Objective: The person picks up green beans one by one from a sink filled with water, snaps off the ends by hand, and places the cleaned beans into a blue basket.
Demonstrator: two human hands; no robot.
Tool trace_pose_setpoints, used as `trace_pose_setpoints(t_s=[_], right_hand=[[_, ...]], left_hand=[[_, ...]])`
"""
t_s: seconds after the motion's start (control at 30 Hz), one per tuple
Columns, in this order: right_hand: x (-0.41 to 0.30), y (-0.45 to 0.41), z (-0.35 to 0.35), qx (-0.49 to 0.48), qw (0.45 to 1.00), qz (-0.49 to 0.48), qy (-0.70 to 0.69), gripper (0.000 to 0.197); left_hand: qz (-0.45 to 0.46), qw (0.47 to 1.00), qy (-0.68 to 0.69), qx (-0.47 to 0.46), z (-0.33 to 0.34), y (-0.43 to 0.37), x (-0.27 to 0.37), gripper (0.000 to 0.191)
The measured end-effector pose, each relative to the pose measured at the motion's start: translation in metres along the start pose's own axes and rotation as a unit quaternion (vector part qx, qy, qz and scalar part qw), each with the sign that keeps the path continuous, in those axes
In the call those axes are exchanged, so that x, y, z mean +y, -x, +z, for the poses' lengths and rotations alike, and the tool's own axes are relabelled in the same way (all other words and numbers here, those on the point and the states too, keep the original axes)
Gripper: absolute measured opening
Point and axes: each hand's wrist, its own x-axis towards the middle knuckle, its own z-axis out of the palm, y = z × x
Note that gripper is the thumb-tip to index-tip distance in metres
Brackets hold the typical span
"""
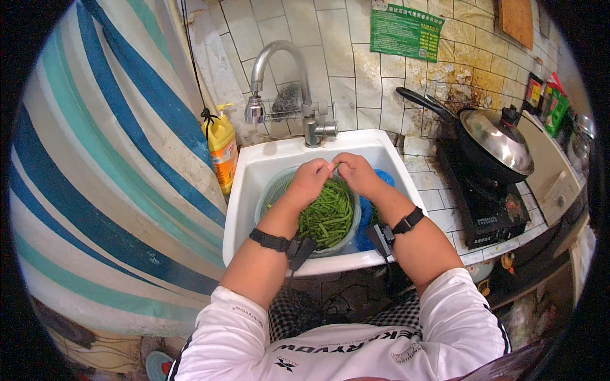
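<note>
Over a white ceramic sink [386, 143], my left hand [310, 178] and my right hand [355, 172] meet almost fingertip to fingertip. Both pinch a short green bean [336, 165], mostly hidden by the fingers. Below them, a round pale plastic colander [272, 186] holds many cut green bean pieces [329, 214]. A blue plastic bag [364, 221] lies in the sink to the right of the colander, with some green showing beside it, partly covered by my right forearm.
A chrome faucet [305, 81] arches behind the sink. A yellow detergent bottle [222, 147] stands at the sink's left, beside a striped curtain [114, 157]. To the right, a lidded black wok [491, 143] sits on a black gas stove [495, 214].
</note>
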Motion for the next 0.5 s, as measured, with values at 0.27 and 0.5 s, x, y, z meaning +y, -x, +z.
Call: trace_pose_setpoints(t_s=[0.27, 0.5], right_hand=[[-0.004, 0.002, -0.007, -0.028, 0.999, 0.013, -0.025, 0.015], [0.016, -0.004, -0.004, 0.045, 0.996, 0.020, 0.073, 0.020]], left_hand=[[-0.038, 0.992, -0.020, 0.116, -0.003, -0.003, -0.005, 0.039], [-0.012, 1.000, 0.020, 0.018, 0.005, -0.001, 0.005, 0.036]])
